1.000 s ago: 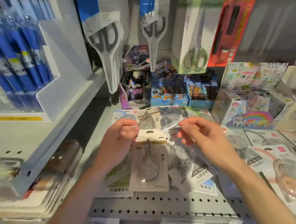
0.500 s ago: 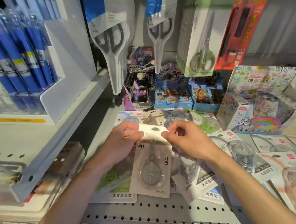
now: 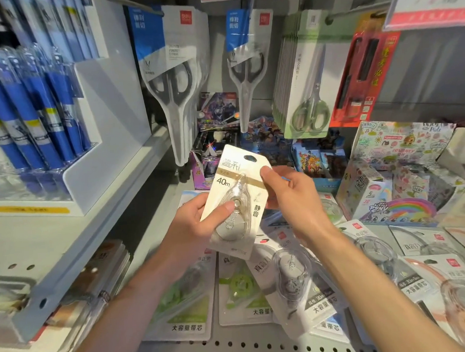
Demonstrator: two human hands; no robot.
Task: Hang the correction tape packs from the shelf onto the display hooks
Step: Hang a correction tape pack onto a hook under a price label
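A cream correction tape pack (image 3: 237, 186) marked 40m is held up above the shelf, tilted to the right, its hang hole at the top. My left hand (image 3: 193, 226) grips its lower left part, thumb on the clear blister. My right hand (image 3: 292, 199) pinches its right edge near the gold band. Several more correction tape packs (image 3: 290, 277) lie flat on the perforated grey shelf (image 3: 235, 350) below my hands. Packs of scissors (image 3: 175, 79) hang from the display hooks above.
Blue pen packs (image 3: 33, 105) stand in a white rack on the left. Card boxes (image 3: 218, 139) and a pony-print box (image 3: 383, 192) sit at the back of the shelf. A red pack (image 3: 363, 72) and green scissors packs (image 3: 307, 85) hang at the upper right.
Both hands have lifted the 40m pack off the pile and raised it in front of the hanging goods. The view has tilted upward.
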